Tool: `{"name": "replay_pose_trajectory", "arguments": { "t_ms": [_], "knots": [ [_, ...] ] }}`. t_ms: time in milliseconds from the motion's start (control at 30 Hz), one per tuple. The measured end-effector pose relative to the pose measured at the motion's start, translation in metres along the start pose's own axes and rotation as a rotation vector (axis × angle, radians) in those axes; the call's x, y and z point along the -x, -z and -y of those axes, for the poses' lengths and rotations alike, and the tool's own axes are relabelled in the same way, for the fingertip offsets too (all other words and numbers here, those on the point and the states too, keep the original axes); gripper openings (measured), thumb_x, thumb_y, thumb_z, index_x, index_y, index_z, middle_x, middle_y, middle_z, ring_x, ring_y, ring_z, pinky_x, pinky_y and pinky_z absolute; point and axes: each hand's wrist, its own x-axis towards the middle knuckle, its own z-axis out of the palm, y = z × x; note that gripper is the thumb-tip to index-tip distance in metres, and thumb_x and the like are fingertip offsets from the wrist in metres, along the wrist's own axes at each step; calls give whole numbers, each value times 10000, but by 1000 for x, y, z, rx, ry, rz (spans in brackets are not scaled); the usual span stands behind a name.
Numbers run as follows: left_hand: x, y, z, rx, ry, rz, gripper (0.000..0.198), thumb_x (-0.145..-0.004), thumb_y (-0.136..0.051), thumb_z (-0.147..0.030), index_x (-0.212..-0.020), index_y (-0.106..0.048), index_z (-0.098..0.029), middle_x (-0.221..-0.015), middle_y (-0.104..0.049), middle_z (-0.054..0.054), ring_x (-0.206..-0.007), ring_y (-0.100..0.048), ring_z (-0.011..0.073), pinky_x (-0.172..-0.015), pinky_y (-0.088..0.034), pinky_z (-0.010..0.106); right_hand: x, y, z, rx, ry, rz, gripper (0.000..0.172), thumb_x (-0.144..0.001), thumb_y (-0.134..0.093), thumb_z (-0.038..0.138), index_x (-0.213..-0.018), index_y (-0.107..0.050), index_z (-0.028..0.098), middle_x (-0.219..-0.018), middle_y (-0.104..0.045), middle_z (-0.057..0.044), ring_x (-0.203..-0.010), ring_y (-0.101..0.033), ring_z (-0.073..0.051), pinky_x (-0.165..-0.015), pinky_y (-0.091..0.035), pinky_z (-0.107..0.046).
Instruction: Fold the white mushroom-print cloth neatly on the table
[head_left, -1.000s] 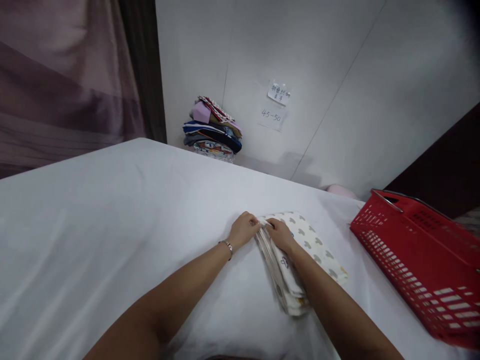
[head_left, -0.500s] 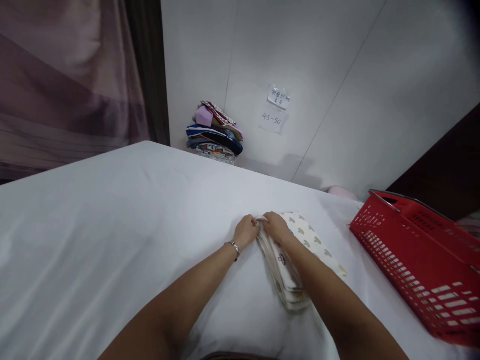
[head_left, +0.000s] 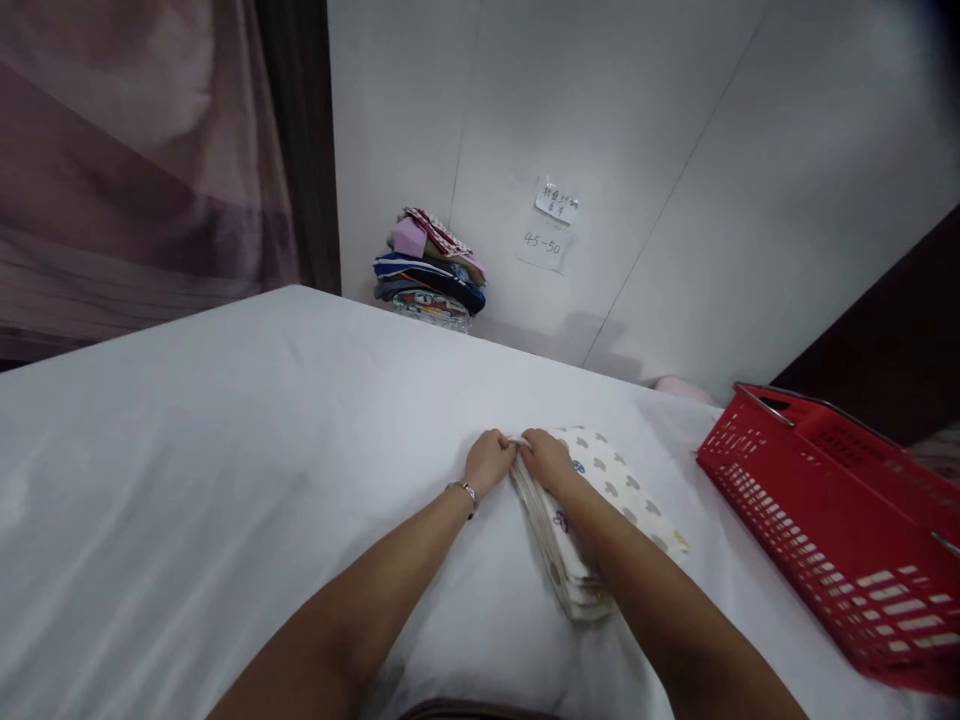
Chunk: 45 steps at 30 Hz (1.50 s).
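A folded white cloth with grey printed shapes (head_left: 622, 490) lies on the white-covered table (head_left: 225, 450), just right of centre. My left hand (head_left: 489, 462) is closed on the cloth's far left corner, a bracelet on its wrist. My right hand (head_left: 548, 460) is closed on the same corner from the other side, its fingers touching those of the left. My right forearm lies along the top of the cloth and hides part of it. The layered edge of the folds shows on the cloth's left side.
A red plastic basket (head_left: 832, 530) stands at the table's right edge. A pile of folded coloured clothes (head_left: 431, 268) sits against the far wall. Two paper notes (head_left: 550, 222) are stuck on the wall. A curtain (head_left: 135, 160) hangs at the left.
Both hands have stayed pinched together at the cloth's far corner, drawing slightly closer. The camera view shifted a little.
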Motion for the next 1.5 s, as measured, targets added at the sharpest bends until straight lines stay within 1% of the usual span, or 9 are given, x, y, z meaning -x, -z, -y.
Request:
{"name": "replay_pose_trajectory", "arguments": {
  "t_ms": [100,333,433,567,700,867,1100,1300,1500],
  "knots": [
    [1,-2,3,32,-25,-21,72,-722,-577,-229,-776,-571,-182,-871,-616,31,-781,-551,145,-660,-386,237,-1,-1,0,20,-4,15,236,-873,-378,211,-998,-576,184,-1032,-611,-73,-986,-536,-184,-802,-348,-271],
    [6,-2,11,142,-183,-66,131,-749,-564,-184,-866,-620,-195,-859,-584,9,-766,-551,125,-712,-431,240,-1,-1,1,24,6,10,229,-868,-380,201,-968,-586,180,-1027,-619,-75,-975,-541,-181,-789,-351,-263],
    [7,0,13,132,-265,-67,156,-797,-505,-178,-879,-634,-205,-868,-571,7,-770,-550,116,-736,-435,240,1,0,1,5,8,2,229,-871,-381,208,-954,-593,175,-1018,-625,-79,-968,-542,-177,-791,-345,-257],
    [7,4,14,35,-339,-19,239,-832,-444,-162,-964,-631,-231,-929,-567,9,-828,-553,118,-754,-431,233,2,0,0,-33,7,0,231,-869,-389,222,-919,-609,173,-975,-641,-73,-918,-559,-171,-764,-347,-248],
    [8,8,11,-130,-353,5,252,-831,-440,-162,-1006,-607,-235,-983,-565,17,-904,-544,136,-772,-419,239,2,-1,-3,-72,5,-3,240,-869,-399,246,-926,-623,178,-964,-649,-67,-896,-564,-172,-753,-348,-248],
    [7,11,7,-258,-332,34,202,-837,-444,-201,-949,-611,-220,-981,-559,29,-935,-533,151,-769,-410,251,2,-3,-4,-106,8,-2,265,-855,-420,222,-1045,-603,195,-1042,-638,-67,-964,-552,-170,-800,-349,-244],
    [2,11,6,-240,-323,60,144,-824,-467,-239,-850,-604,-201,-944,-564,26,-898,-534,149,-738,-399,249,2,-2,-2,-96,2,15,257,-844,-421,205,-1023,-605,191,-1033,-640,-64,-959,-553,-166,-805,-354,-237],
    [1,7,6,-284,-343,9,105,-805,-469,-212,-798,-573,-196,-898,-564,20,-863,-530,145,-720,-390,252,4,1,1,-31,-7,29,238,-843,-408,186,-982,-601,184,-1012,-635,-70,-958,-551,-172,-801,-354,-242],
    [4,9,8,-379,-335,-11,114,-805,-465,-210,-812,-577,-194,-910,-568,35,-882,-529,161,-742,-387,267,9,-1,6,41,-20,21,259,-852,-378,135,-1022,-571,166,-1035,-607,-96,-973,-547,-175,-812,-359,-256]
  ]
}}
